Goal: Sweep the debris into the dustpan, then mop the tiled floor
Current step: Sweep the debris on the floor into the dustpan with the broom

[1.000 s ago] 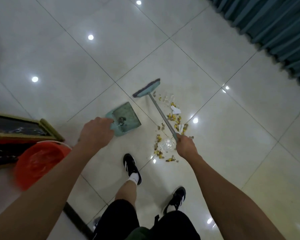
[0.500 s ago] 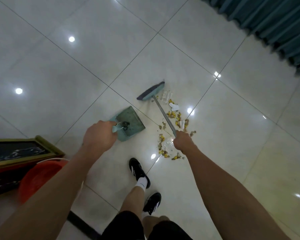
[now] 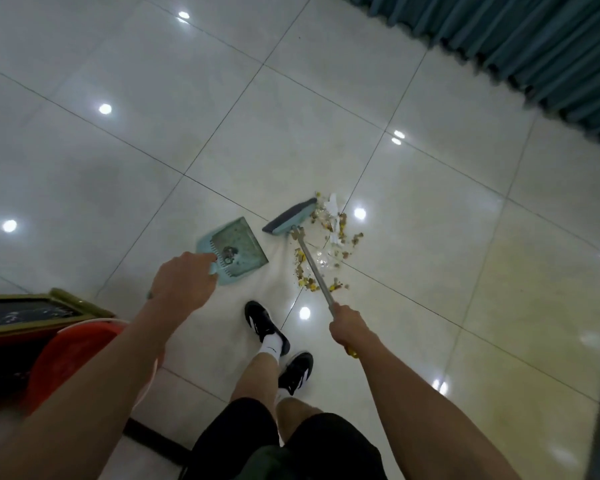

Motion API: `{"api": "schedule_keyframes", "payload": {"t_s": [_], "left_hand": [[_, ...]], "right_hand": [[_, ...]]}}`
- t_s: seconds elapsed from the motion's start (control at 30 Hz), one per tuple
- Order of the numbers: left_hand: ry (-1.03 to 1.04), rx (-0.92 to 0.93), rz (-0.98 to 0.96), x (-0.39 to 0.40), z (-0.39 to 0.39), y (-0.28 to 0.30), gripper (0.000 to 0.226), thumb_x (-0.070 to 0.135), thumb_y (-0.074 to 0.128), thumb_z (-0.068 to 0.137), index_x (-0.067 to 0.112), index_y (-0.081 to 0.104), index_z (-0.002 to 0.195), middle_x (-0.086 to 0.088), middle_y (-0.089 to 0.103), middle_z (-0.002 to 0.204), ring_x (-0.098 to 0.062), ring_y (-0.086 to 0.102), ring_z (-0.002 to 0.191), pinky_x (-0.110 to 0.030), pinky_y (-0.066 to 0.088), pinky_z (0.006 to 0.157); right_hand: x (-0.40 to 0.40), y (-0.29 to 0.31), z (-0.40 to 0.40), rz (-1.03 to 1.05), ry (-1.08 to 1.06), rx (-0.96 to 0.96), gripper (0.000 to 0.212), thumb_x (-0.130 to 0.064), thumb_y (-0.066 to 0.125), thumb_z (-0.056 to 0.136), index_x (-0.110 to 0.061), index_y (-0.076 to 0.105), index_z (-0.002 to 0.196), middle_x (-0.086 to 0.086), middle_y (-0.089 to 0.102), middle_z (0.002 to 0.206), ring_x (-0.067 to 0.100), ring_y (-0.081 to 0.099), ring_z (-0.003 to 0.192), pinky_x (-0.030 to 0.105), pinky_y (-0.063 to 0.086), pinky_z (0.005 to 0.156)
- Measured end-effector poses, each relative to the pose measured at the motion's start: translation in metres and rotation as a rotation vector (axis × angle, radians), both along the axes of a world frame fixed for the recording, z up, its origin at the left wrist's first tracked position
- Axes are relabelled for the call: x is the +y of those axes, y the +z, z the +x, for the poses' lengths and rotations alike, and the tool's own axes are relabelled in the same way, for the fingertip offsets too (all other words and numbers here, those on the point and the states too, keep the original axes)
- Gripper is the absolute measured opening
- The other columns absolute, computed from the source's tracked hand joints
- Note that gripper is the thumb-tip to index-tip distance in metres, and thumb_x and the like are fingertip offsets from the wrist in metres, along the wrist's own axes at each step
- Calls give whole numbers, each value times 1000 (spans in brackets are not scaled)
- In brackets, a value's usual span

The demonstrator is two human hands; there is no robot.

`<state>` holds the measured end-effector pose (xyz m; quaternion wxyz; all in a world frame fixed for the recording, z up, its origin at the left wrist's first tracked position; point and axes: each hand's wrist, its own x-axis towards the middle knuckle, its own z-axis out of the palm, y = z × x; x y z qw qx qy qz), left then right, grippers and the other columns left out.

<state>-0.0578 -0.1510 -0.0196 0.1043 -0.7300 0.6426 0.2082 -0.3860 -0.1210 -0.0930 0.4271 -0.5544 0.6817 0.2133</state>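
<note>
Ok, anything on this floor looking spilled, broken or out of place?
Yes: debris, yellow-brown crumbs, white scraps and clear shards, lies scattered on the tiled floor beside the broom, outside the dustpan.

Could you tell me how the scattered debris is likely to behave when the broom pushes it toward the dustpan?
The debris looks like small loose bits, so it will probably scatter, not move together. The white paper scraps seem light and may flutter. The glossy tiled floor should let pieces slide easily.
</note>
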Motion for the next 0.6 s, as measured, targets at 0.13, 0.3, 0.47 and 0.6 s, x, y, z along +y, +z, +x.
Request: {"api": "schedule_keyframes", "payload": {"t_s": [0.13,0.3,0.47,0.6], "left_hand": [[-24,-2,7,18,-15,12,27,34,59,94,23,66,117,-10,70,99,-31,68,83,-39,57,76],[-20,-18,7,42,-29,27,14,30,58,88,23,66,97,-5,63,84,-29,59,71,-33,48,66],[-32,-35,-9,53,-33,38,18,31,58,90,24,66,104,-8,68,93,-30,64,78,-36,53,71],[-78,-62,-15,46,-33,43,19,32,56,92,21,66,104,-8,68,90,-28,62,74,-35,51,67]], "right_hand": [[39,9,-19,3,-17,4,46,-11,37,96,-15,43,142,13,57,122,23,53,90,28,42,69],[73,20,-38,-46,-149,-53,46,-9,39,93,-17,51,137,9,58,96,25,59,78,31,50,58],[88,27,-38,-167,-189,-97,55,-5,38,92,-24,50,142,8,59,91,25,59,74,32,55,66],[76,30,-27,-243,-223,-130,54,-6,38,93,-27,49,141,12,64,97,30,63,81,40,59,75]]}}
